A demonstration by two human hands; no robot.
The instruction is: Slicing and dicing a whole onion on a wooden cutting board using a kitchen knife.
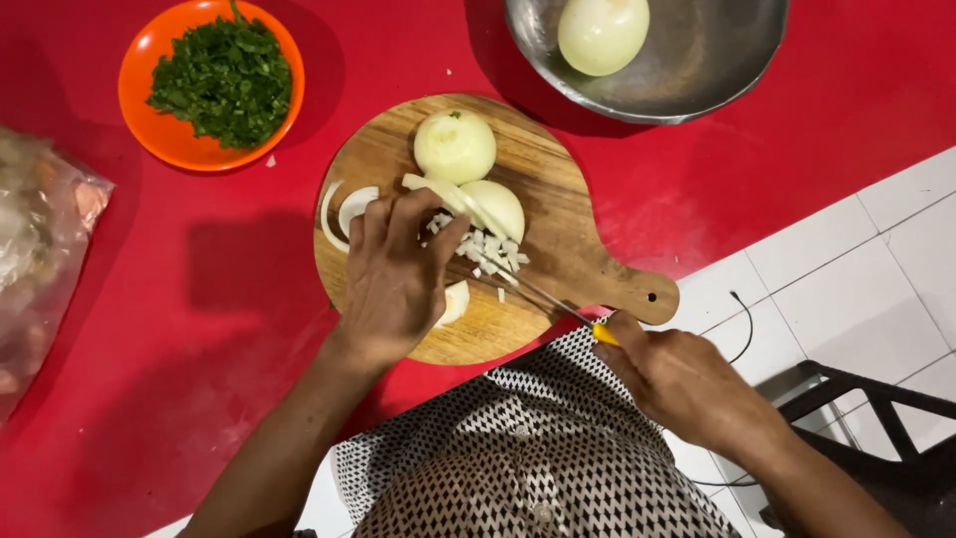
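A round wooden cutting board (pixel 563 214) with a handle lies on a red counter. On it rest a peeled onion half (pixel 455 144), another half (pixel 501 204), loose slices (pixel 349 207) and a pile of diced onion (pixel 491 251). My left hand (pixel 395 279) presses down on a piece of onion (pixel 456 301) near the board's middle. In my right hand (pixel 687 384) is a yellow-handled knife (pixel 543 296); its blade lies across the diced pieces.
An orange bowl of chopped green herbs (pixel 221 80) sits at the far left. A steel bowl (pixel 697 70) at the top holds a whole peeled onion (pixel 602 33). A plastic bag (pixel 40 249) lies at the left edge. White floor tiles and a dark chair frame (pixel 876 408) show at right.
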